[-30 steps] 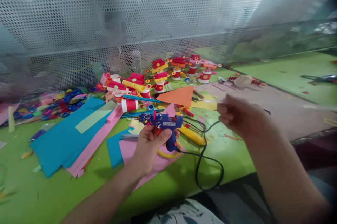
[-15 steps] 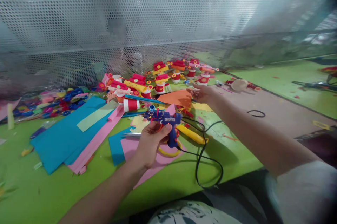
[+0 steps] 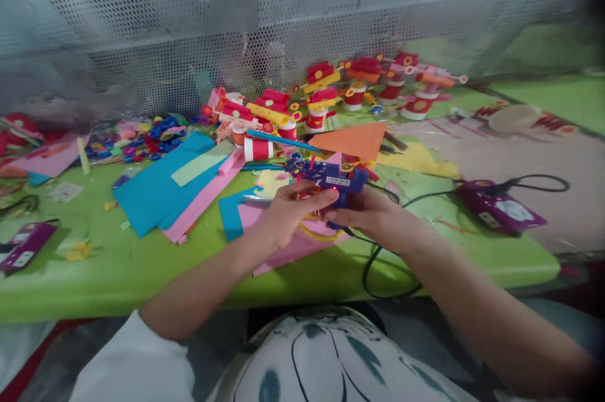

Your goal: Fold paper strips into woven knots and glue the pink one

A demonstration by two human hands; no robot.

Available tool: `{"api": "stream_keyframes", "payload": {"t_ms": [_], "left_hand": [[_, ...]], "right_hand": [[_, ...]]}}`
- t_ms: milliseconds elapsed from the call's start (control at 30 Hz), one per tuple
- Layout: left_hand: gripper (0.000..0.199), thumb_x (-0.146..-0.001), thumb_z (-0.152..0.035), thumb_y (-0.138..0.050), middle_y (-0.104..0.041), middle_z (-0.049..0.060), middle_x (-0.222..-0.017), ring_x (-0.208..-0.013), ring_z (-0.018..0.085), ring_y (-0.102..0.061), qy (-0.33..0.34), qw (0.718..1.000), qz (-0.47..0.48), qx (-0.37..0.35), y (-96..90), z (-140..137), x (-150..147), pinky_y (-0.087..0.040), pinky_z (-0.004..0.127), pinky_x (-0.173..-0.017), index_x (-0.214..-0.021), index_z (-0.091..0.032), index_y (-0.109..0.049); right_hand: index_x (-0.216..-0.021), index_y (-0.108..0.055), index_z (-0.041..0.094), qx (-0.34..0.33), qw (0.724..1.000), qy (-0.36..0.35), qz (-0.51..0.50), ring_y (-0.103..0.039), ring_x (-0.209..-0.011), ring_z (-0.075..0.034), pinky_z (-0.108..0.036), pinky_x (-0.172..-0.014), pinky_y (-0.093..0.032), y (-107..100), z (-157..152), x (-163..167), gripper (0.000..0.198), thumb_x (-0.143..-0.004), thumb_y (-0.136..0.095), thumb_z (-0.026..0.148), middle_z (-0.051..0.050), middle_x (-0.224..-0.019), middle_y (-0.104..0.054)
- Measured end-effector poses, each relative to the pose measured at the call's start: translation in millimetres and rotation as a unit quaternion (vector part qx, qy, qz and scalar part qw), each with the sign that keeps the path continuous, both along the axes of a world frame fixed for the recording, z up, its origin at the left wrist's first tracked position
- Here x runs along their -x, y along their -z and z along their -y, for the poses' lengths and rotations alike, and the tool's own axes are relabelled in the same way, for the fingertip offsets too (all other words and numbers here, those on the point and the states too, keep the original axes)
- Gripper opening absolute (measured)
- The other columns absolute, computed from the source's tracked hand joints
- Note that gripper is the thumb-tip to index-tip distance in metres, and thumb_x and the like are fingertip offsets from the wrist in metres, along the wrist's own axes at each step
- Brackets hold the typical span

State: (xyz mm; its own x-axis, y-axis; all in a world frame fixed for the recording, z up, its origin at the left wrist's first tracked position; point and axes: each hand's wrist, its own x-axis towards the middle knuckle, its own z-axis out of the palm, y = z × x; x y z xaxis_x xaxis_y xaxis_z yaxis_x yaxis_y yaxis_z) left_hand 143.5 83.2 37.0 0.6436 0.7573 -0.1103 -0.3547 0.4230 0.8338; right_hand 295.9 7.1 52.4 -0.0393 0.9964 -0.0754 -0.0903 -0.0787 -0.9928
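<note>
A blue hot glue gun point(image 3: 348, 180) is held between my two hands above the near side of the green table. My left hand point(image 3: 286, 208) is closed on its body, thumb near a small red light. From the other side, my right hand point(image 3: 380, 216) wraps its fingers around the handle, hiding most of it. Below the gun lie pink paper point(image 3: 283, 257) and a yellow ring-shaped piece point(image 3: 326, 235), partly covered by my hands. Just beyond, an orange sheet point(image 3: 357, 138) lies near a red-and-white paper cup point(image 3: 258, 149).
Several red, yellow and pink paper models on cups point(image 3: 321, 109) stand at the back by a perforated metal screen point(image 3: 155, 30). Blue sheets point(image 3: 151, 191) and colourful caps point(image 3: 146, 137) lie left. A purple power strip point(image 3: 501, 206) with a black cable sits right.
My right hand has come back from the orange sheet, which lies on the table, and now grips the glue gun beside my left hand. The view has tilted downward.
</note>
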Motion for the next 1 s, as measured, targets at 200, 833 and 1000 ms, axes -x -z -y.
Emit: {"api": "stream_keyframes", "payload": {"t_ms": [200,833,1000], "left_hand": [[0.054,-0.059,-0.025,-0.093,-0.070,0.004,-0.116,-0.092,0.017,-0.067,0.103,0.983,-0.053,-0.143,-14.4,-17.9,15.2,-0.052,0.032,-0.084,-0.110,-0.027,-0.075],[0.030,-0.088,-0.046,-0.059,-0.076,0.005,-0.084,-0.075,0.023,-0.065,-0.074,0.668,-0.571,-0.471,-60.8,-55.7,101.7,-0.042,0.031,-0.065,-0.089,-0.022,-0.077],[0.026,-0.087,-0.042,-0.060,-0.077,0.005,-0.090,-0.077,0.022,-0.065,-0.015,0.674,-0.555,-0.487,-55.8,-55.8,65.9,-0.039,0.030,-0.063,-0.092,-0.024,-0.078]], "right_hand": [[-0.086,-0.073,0.022,-0.007,0.990,0.129,-0.062,-0.065,-0.076,-0.016,-0.027,-0.072,-0.053,-0.5,-1.6,0.6,0.018,-0.070,-0.081,0.022,0.000,-0.082,-0.073],[-0.084,-0.077,0.018,-0.221,0.953,0.168,-0.120,-0.051,-0.051,-0.011,-0.028,-0.046,-0.033,-39.8,-2.1,-47.8,0.015,-0.071,-0.071,0.013,-0.007,-0.083,-0.073],[-0.085,-0.073,0.019,-0.222,0.948,0.184,-0.132,-0.048,-0.050,-0.012,-0.029,-0.047,-0.028,-38.7,5.3,-57.3,0.017,-0.069,-0.070,0.013,-0.007,-0.084,-0.072]]}}
